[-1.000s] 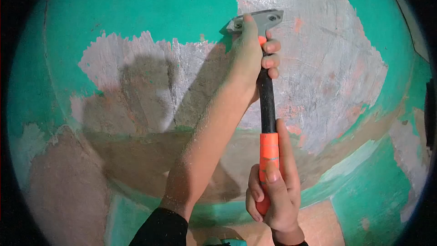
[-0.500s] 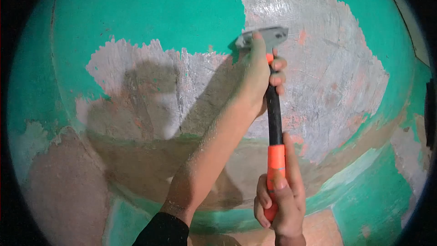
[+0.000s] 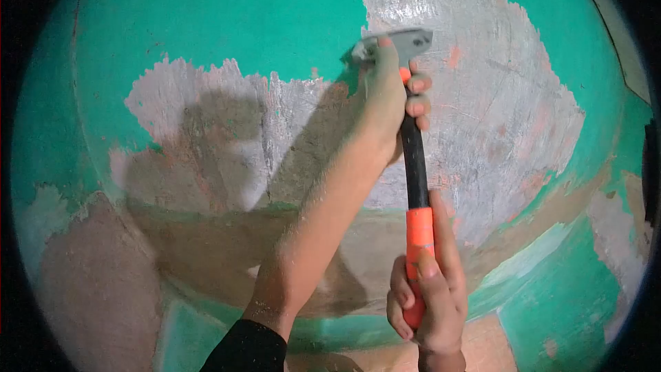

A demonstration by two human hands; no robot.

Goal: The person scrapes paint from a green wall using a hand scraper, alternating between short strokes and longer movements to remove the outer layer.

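Observation:
A long-handled scraper (image 3: 416,165) with a black and orange handle stands nearly upright in front of the wall. My left hand (image 3: 389,100) is wrapped round the handle just below the grey metal head (image 3: 412,43), its thumb up against the head. Lower down, my right hand (image 3: 434,296) grips the orange end, one finger stretched along the handle. The head lies at the border between green paint (image 3: 227,14) and a bare grey patch (image 3: 482,96). Pale dust covers my left forearm.
Bare grey plaster (image 3: 200,124) with ragged paint edges spreads left of my forearm, under a dark shadow. A brown band (image 3: 206,241) curves below it. Another brownish bare area (image 3: 96,289) is at the lower left.
The scraper head and my left hand have moved slightly up and left in the view. My right hand has also shifted up a little, still gripping the handle.

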